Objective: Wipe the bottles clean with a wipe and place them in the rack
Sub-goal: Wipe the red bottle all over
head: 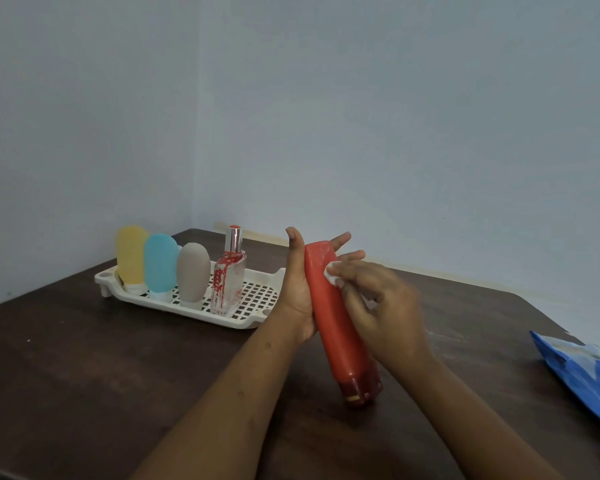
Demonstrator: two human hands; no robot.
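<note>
Centre frame, the red bottle (pixel 336 317), cap down, rests against the left hand (pixel 297 292), its fingers (pixel 342 237) straight behind it; the fingers (pixel 347 265) of the right hand (pixel 381 306) pinch a white wipe (pixel 331 273) to its upper side. Left of it the rack (pixel 243 322) holds a yellow bottle (pixel 131 254), blue bottle (pixel 160 263) and grey bottle (pixel 193 271), caps down, and an upright perfume bottle (pixel 229 278); a blue packet (pixel 582 372) lies on the worktop (pixel 118 375), right edge.

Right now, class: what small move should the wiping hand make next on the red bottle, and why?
Probably slide the wipe down the red bottle toward its cap: the right hand holds it near the upper end, while the left hand props the bottle from behind.
</note>
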